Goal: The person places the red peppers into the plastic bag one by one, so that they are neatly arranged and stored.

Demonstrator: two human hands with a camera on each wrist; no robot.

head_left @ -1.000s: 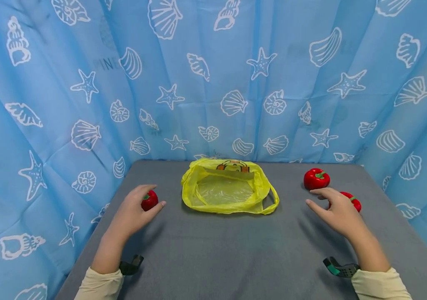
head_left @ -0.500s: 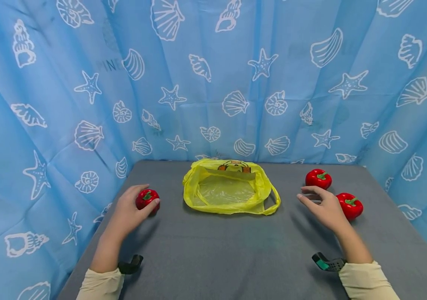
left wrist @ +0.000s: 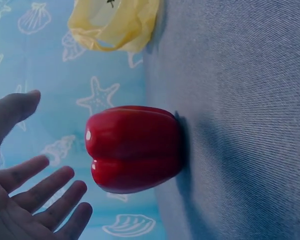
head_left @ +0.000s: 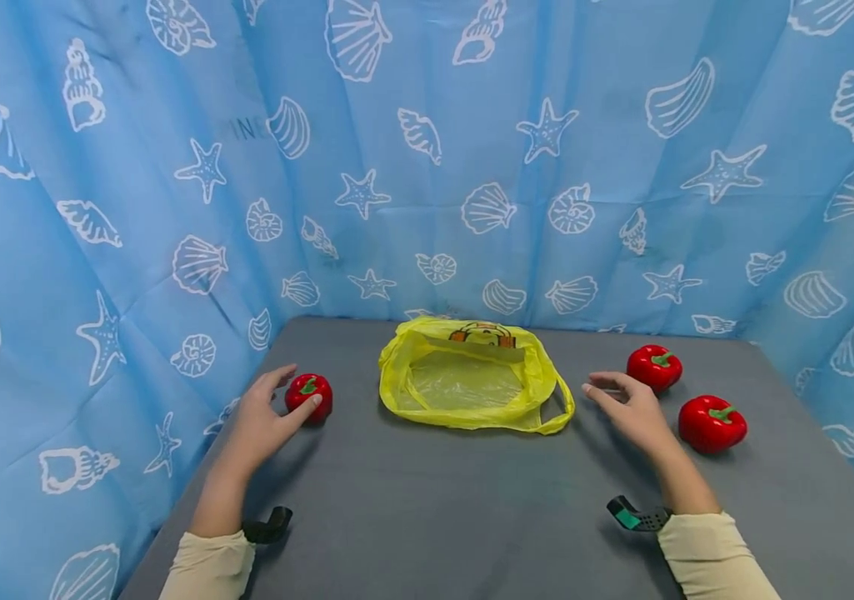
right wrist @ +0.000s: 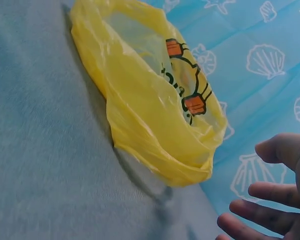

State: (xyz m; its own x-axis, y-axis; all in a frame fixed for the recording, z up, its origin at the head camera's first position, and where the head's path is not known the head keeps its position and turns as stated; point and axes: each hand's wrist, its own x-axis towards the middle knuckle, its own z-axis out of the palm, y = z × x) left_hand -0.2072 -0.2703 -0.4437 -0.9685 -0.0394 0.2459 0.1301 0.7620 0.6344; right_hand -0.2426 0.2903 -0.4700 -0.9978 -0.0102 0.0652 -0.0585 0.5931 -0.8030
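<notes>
My left hand (head_left: pixel 260 425) hovers by a red bell pepper (head_left: pixel 310 398) at the table's left side. In the left wrist view that pepper (left wrist: pixel 134 149) stands apart from the spread fingers (left wrist: pixel 44 192). A yellow plastic bag (head_left: pixel 475 417) lies mid-table, its mouth open toward me and a handle loop at its right. Just right of that loop my right hand (head_left: pixel 632 412) is held above the table with nothing in it. The right wrist view has the bag (right wrist: pixel 139 100) beyond the loosely bent fingers (right wrist: pixel 270 215).
Two more red bell peppers are at the right: one farther back (head_left: pixel 654 368), one nearer (head_left: pixel 712 424). A blue curtain (head_left: pixel 427 167) with white shells hangs behind and beside the grey table (head_left: pixel 456 517).
My right hand has moved left, away from the right-hand peppers toward the bag. The left hand stays by its pepper. The head view has turned slightly left.
</notes>
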